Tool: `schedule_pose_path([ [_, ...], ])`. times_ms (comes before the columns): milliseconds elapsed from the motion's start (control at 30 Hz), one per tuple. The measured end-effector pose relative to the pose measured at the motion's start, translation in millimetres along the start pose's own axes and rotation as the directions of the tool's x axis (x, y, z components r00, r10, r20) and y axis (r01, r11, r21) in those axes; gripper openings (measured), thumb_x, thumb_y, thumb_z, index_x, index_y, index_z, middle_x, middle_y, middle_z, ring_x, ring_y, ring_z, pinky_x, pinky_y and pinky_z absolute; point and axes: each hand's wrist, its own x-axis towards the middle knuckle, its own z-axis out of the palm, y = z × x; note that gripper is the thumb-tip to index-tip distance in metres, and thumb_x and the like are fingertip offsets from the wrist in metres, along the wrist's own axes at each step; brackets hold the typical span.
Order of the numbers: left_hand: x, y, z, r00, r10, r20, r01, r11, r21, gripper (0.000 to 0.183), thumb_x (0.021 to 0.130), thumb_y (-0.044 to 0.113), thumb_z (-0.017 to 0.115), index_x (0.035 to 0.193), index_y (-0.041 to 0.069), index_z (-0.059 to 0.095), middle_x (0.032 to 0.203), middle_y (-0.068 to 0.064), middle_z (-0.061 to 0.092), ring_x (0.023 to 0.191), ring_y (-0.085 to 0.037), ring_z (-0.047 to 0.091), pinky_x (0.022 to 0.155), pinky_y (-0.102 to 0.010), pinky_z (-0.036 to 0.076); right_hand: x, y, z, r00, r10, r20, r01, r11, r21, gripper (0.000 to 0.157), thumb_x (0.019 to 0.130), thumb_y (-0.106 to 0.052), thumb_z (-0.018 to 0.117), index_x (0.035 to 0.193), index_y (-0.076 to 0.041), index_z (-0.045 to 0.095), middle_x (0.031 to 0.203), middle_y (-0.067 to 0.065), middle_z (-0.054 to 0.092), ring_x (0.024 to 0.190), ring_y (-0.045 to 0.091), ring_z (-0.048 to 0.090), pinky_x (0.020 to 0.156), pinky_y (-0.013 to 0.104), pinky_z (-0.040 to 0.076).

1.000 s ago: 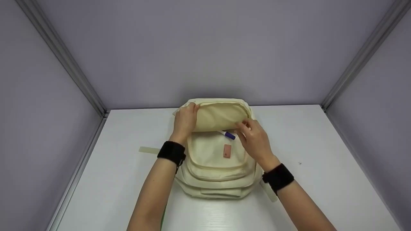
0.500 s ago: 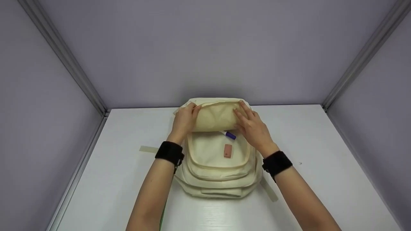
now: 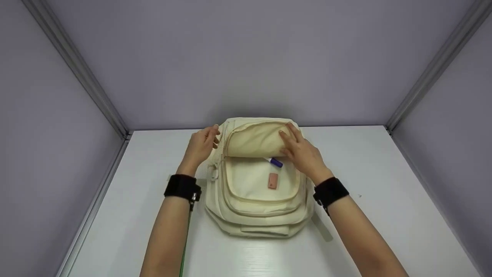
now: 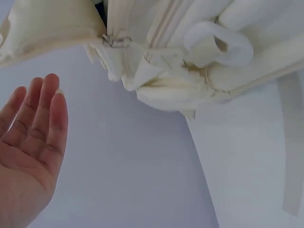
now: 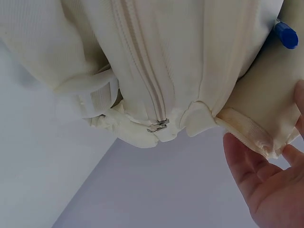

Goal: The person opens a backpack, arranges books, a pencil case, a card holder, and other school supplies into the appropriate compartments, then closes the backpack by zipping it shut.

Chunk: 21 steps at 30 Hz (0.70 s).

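Note:
A cream backpack (image 3: 257, 227) lies on the white table, its front pocket flap (image 3: 250, 142) folded back towards the far end. My right hand (image 3: 303, 156) holds the flap's right edge, with fingers on both sides of the fabric in the right wrist view. My left hand (image 3: 200, 146) is just off the backpack's upper left side; in the left wrist view its fingers (image 4: 38, 107) are extended and hold nothing. A marker with a blue cap (image 3: 276, 162) pokes out from under the flap, its white body mostly hidden. Below it is a pink rectangular patch (image 3: 273, 181).
A pale strap (image 3: 322, 229) lies on the table to the right of the backpack. Beside my left forearm shows a thin green strip (image 3: 184, 246). Grey wall panels (image 3: 253, 57) stand close behind the backpack and on both sides.
My left hand has let go of the flap's left edge and moved left, off the backpack. My right hand moved up from near the marker cap to the flap's right edge and stays there.

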Motion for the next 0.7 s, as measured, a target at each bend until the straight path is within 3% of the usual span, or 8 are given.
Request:
schedule_pose_path([
  [267, -23.7, -27.7, -54.0, 0.988, -0.070, -0.140, 0.086, 0.990, 0.111, 0.051, 0.106, 0.043, 0.040, 0.121, 0.001, 0.065, 0.100, -0.017, 0.069, 0.088, -0.030, 0.068, 0.079, -0.045, 0.052, 1.3, 2.2, 1.9, 1.000, 0.026, 0.013, -0.026, 1.000, 0.002, 0.059, 0.100, -0.039, 0.055, 0.153, -0.020, 0.037, 0.163, 0.003, 0.016, 0.106, 0.044, 0.058, 0.080, 0.052, 0.050],
  [433, -50.5, -47.6, -83.2, 0.975, -0.147, -0.166, 0.185, 0.952, 0.244, 0.057, 0.105, 0.048, 0.037, 0.131, 0.002, 0.059, 0.115, -0.021, 0.065, 0.105, -0.037, 0.062, 0.088, -0.054, 0.047, 2.9, 0.3, 2.8, 0.999, 0.025, 0.019, -0.026, 1.000, 0.007, 0.058, 0.100, -0.039, 0.054, 0.153, -0.020, 0.037, 0.163, 0.004, 0.016, 0.100, 0.044, 0.060, 0.080, 0.052, 0.050],
  [533, -70.6, -60.0, -94.8, 0.974, -0.184, -0.133, 0.217, 0.923, 0.316, 0.059, 0.105, 0.049, 0.037, 0.133, 0.001, 0.057, 0.118, -0.024, 0.062, 0.107, -0.041, 0.059, 0.086, -0.057, 0.046, 3.5, -1.1, 3.2, 1.000, 0.028, 0.011, -0.028, 1.000, 0.007, 0.058, 0.100, -0.039, 0.054, 0.152, -0.020, 0.038, 0.163, 0.004, 0.017, 0.092, 0.042, 0.061, 0.080, 0.052, 0.050],
  [700, -107.0, -76.8, -98.7, 0.975, -0.216, 0.042, 0.180, 0.893, 0.412, 0.056, 0.102, 0.047, 0.049, 0.131, 0.000, 0.058, 0.113, -0.021, 0.064, 0.100, -0.036, 0.062, 0.077, -0.052, 0.050, 2.9, -2.3, 2.2, 1.000, 0.030, -0.006, -0.030, 1.000, -0.008, 0.057, 0.100, -0.037, 0.056, 0.152, -0.019, 0.040, 0.162, 0.006, 0.018, 0.085, 0.041, 0.062, 0.077, 0.052, 0.050],
])
